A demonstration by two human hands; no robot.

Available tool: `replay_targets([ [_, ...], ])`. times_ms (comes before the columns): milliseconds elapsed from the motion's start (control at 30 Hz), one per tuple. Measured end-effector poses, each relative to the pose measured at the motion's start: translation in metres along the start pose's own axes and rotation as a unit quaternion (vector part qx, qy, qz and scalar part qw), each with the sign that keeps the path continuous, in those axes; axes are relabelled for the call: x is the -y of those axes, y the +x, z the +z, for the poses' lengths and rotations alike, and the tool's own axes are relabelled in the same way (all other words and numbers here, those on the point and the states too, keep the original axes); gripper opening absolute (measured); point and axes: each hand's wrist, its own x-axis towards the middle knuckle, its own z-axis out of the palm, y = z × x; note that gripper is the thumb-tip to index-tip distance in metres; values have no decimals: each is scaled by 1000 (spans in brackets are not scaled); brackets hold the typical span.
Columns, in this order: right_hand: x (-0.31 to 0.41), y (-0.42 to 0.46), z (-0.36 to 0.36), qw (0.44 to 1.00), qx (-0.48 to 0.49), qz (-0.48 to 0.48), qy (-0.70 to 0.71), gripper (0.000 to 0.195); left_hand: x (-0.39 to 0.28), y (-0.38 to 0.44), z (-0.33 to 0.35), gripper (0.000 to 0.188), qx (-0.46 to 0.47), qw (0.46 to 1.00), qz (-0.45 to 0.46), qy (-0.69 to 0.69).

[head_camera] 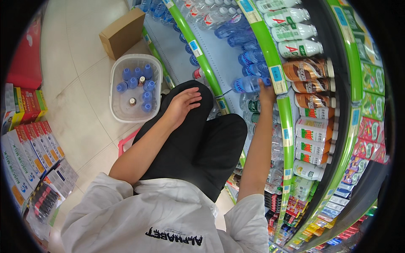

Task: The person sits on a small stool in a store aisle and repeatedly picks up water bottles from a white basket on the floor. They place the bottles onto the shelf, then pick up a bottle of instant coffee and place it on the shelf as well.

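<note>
Before me, a blue-tinted plastic water bottle (248, 84) sits at the shelf, with my right hand (267, 91) closed round its blue-capped end. More blue bottles (254, 57) stand beside it, and clear bottles with green labels (251, 105) are on its other side. My left hand (186, 106) rests over my black-trousered knee, fingers slightly apart, holding nothing. On the floor by that knee is a white plastic basket (114, 95). Several blue-capped bottles (127, 74) stand in it, along with two brown bottles with pale caps (132, 101).
Green shelf edges (264, 34) with price tags run along the right, close to my arm. A cardboard box (121, 33) stands on the floor beyond the basket. A pink plastic edge (121, 146) shows beside my leg. Stacked milk cartons (23, 158) stand at the left.
</note>
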Motion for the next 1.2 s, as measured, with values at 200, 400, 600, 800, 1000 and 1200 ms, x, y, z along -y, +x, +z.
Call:
replay_targets([
  [200, -81, 48, -10, 993, -39, 4, -108, 52, 5, 3, -6, 39, 22, 999, -24, -30],
  [400, -162, 99, 15, 992, -9, 89, -88, 51, 3, 6, -10, 36, 20, 999, -42, -21],
  [600, -263, 158, 1, 989, -33, 132, -51, 50, 1, 1, -1, 34, 46, 996, -67, -28],
  [800, -178, 117, 13, 992, -44, 116, -28, 48, 2, 5, -8, 33, 37, 996, -75, -35],
  [1000, -139, 106, 3, 993, -51, 108, -15, 46, 1, 5, -8, 33, 43, 994, -90, -45],
  [1200, -132, 95, -1, 992, -56, 109, -12, 44, 4, 5, -6, 32, 50, 993, -93, -52],
])
